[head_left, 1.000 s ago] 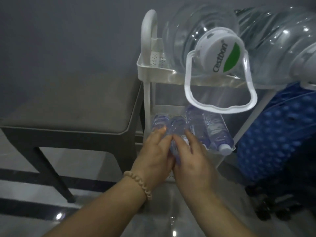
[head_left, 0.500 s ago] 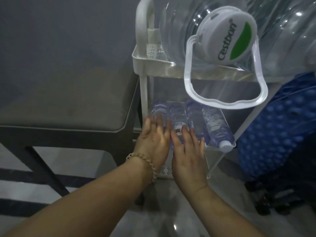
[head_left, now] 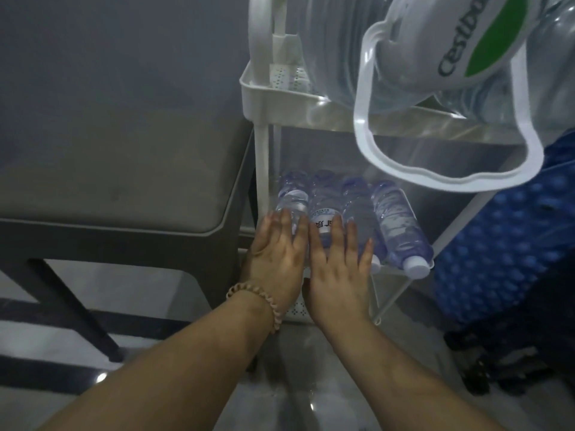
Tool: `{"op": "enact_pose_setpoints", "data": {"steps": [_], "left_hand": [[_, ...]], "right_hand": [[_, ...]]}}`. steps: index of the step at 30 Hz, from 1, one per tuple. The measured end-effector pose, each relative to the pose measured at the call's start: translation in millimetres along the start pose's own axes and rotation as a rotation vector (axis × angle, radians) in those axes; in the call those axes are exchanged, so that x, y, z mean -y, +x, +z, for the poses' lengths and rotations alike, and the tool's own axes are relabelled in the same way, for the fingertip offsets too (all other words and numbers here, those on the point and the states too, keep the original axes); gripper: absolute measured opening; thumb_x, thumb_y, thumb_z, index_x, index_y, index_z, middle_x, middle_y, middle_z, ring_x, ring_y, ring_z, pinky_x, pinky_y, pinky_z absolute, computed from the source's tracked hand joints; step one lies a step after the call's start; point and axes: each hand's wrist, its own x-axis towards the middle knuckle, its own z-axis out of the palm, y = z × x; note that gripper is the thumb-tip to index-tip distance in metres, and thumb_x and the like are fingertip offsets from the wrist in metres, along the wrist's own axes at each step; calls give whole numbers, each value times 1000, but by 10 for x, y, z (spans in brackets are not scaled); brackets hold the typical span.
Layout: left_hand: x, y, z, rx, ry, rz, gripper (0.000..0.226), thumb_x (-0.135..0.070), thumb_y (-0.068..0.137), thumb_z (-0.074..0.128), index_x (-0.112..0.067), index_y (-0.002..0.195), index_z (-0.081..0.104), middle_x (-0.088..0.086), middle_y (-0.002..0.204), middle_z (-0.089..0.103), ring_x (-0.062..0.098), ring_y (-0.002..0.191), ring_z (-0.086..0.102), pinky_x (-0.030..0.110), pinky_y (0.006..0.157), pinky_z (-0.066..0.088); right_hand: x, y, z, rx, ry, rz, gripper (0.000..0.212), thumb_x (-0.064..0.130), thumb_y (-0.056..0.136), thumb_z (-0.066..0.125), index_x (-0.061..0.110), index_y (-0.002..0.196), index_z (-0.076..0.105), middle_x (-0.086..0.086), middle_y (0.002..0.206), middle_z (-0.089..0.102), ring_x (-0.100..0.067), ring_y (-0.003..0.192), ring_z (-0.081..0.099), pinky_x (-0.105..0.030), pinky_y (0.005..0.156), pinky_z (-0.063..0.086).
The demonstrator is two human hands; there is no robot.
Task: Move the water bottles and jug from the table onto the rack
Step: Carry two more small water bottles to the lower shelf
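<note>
Several small water bottles [head_left: 399, 225] lie side by side on the lower shelf of the white rack [head_left: 263, 94], caps toward me. My left hand [head_left: 277, 256], with a bead bracelet at the wrist, rests flat with spread fingers on the leftmost bottle. Beside it, my right hand [head_left: 337, 262] lies flat on the middle bottles, fingers apart. Neither hand grips anything. A large clear water jug [head_left: 336, 51] with a white cap and white carry handle lies on the rack's top shelf, close to the camera.
The grey table [head_left: 124, 169] stands just left of the rack, its top bare. A blue dotted object [head_left: 497, 250] sits to the right of the rack, with dark items on the floor below it. The floor is glossy with dark stripes.
My hands let go of the bottle they held between them and now lie flat with fingers spread on the row. The view has moved closer to the rack.
</note>
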Motion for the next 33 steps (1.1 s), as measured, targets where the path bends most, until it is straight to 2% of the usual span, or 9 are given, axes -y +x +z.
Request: {"op": "enact_pose_setpoints", "data": {"steps": [5,8,12,15,19,23,27,30,33], "left_hand": [[-9,0,-28,-33,-83,-12,59,-22,89,22,-3,144,24,23,146,32,34,137,25,42,114,-7],[4,-135,-154,67,-68,-2,58,-26,95,24,-6,147,12,17,154,16,33,142,6,50,113,-8],[190,-519,-637,31,-203,-36,55,-21,87,30,0,136,41,19,142,41,33,133,35,50,108,22],[406,-849,-1114,74,-230,-45,55,-21,87,31,0,137,37,18,144,38,32,135,31,51,110,22],[779,-1077,-1907,127,-214,-24,57,-19,87,32,-4,142,27,15,149,29,28,139,22,49,110,15],[1252,-923,-3064,188,-209,-86,64,-20,83,35,-9,145,22,13,151,25,25,140,17,47,111,8],[1604,-601,-4208,194,-246,-110,68,-22,80,39,-12,145,23,14,150,28,27,140,20,47,111,6],[1805,-335,-4991,124,-247,-82,76,-20,76,57,-13,144,25,13,150,29,27,139,23,49,110,11],[1879,-146,-5749,38,-251,-101,85,-26,69,73,-11,142,32,14,148,33,28,137,30,50,108,14]], "right_hand": [[15,-12,-85,-53,8,-10,86,24,68,76,11,144,36,-21,149,32,-41,138,24,-60,112,8],[84,-122,-295,-111,14,-57,76,17,77,65,6,145,31,-24,147,32,-42,137,25,-61,111,10],[417,-428,-725,-76,18,-108,61,18,87,37,3,146,26,-21,151,22,-39,140,17,-56,112,12],[705,-672,-1173,7,100,-75,63,19,88,34,1,147,18,-19,153,16,-35,142,13,-55,113,13],[967,-795,-2086,105,202,-86,67,19,86,34,6,148,14,-18,153,20,-35,141,19,-56,111,17],[1159,-532,-3380,170,241,-101,71,15,78,51,10,145,28,-18,151,28,-34,139,24,-55,109,28],[1177,-72,-4550,142,256,-102,68,22,80,56,10,143,30,-19,151,28,-33,140,24,-54,110,24],[1083,316,-5346,61,244,-84,80,24,71,73,12,141,35,-19,149,33,-33,138,27,-56,109,22],[934,518,-6096,-12,218,-81,79,30,74,72,13,142,37,-17,150,31,-33,139,27,-56,110,18]]}}
